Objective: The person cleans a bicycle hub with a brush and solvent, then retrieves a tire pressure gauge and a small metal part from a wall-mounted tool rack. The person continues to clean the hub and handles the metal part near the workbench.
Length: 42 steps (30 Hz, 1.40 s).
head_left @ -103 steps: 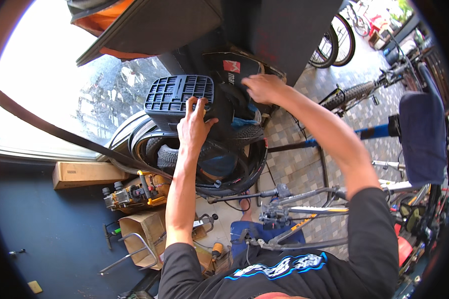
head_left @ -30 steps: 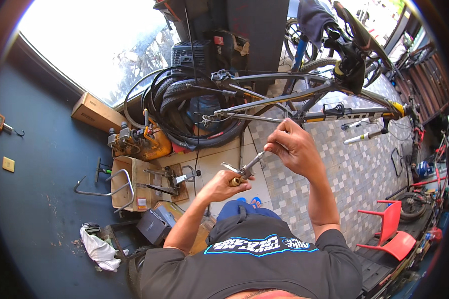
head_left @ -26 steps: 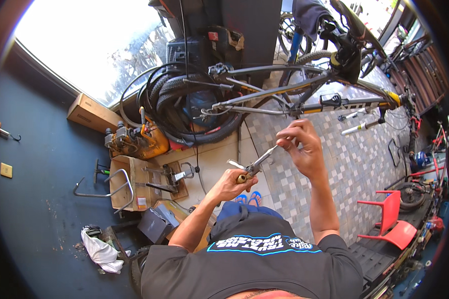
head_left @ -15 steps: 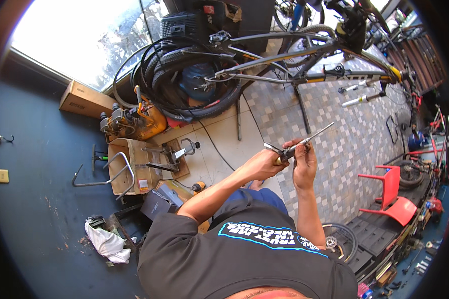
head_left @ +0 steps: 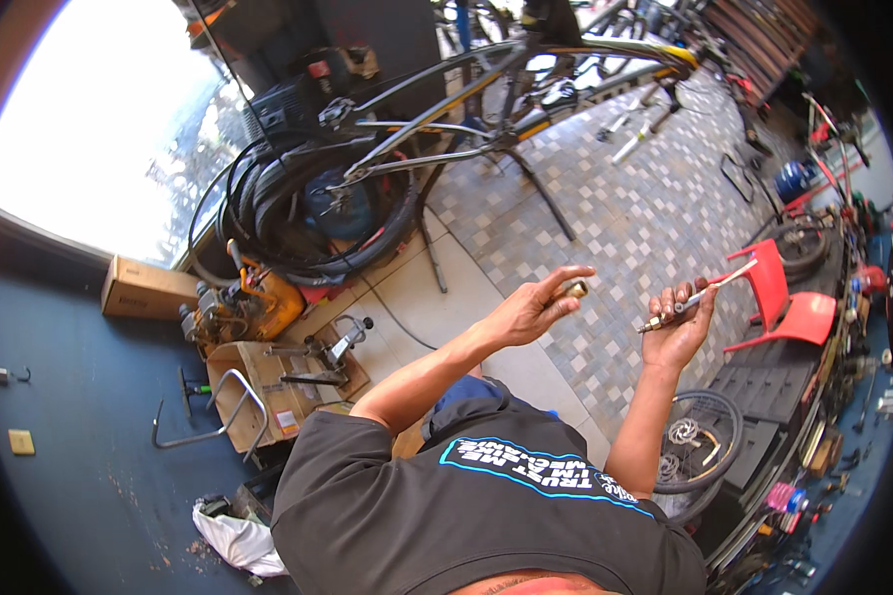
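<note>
My left hand [head_left: 528, 311] holds a small brass-coloured fitting [head_left: 576, 289] between thumb and fingers, with the index finger stretched out past it. Most of the fitting is covered by the hand. To the right, my right hand [head_left: 681, 335] is closed around a slim metal air blow gun [head_left: 681, 308]. Its long thin nozzle points up to the right, and a threaded metal end sticks out toward the left hand. A gap separates the two hands, both held above the tiled floor.
A bicycle frame [head_left: 526, 123] stands on a stand ahead. Tyres [head_left: 268, 213], an orange compressor [head_left: 273, 307] and an open cardboard box [head_left: 253, 397] are at the left. On the right are a red chair [head_left: 804, 322], a wheel [head_left: 729, 436] and tools along the wall.
My hands have moved apart. The right hand has gone right and down with the blow gun; the left keeps the brass-coloured fitting. The view has shifted toward the right.
</note>
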Each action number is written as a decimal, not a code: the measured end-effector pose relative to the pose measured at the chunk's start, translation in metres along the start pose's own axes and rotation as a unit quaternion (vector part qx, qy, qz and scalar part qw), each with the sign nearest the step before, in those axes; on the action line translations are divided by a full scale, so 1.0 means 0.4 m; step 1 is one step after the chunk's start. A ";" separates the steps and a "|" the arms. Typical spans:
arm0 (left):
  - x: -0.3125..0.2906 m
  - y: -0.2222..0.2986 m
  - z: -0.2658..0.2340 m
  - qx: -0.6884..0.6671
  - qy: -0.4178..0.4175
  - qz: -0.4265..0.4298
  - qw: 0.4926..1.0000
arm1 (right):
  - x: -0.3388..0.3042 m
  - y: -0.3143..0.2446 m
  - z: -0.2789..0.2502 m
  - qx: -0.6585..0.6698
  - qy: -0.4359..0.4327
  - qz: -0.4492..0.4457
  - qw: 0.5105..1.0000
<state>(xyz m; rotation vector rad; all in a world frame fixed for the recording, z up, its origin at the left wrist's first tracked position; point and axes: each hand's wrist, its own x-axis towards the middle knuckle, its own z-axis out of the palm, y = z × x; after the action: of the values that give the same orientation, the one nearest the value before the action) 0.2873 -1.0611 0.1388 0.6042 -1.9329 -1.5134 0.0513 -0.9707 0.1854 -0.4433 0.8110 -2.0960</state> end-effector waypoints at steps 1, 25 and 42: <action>0.017 0.012 0.045 -0.001 -0.028 0.012 1.000 | -0.014 -0.035 -0.012 0.001 0.047 -0.019 0.999; 0.094 0.185 1.191 -0.039 -0.496 0.089 0.863 | -0.566 -0.732 -0.659 0.022 0.110 -0.316 0.942; -0.161 0.277 1.767 -0.138 -0.848 -0.276 0.431 | -1.101 -0.662 -0.817 -0.204 0.501 -0.460 0.704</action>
<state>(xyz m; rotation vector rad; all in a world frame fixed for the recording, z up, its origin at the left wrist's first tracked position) -0.1601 -0.4997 0.1172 -1.2802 -2.4239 -3.5229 -0.0208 -0.3698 0.1156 0.2374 2.0394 -3.1155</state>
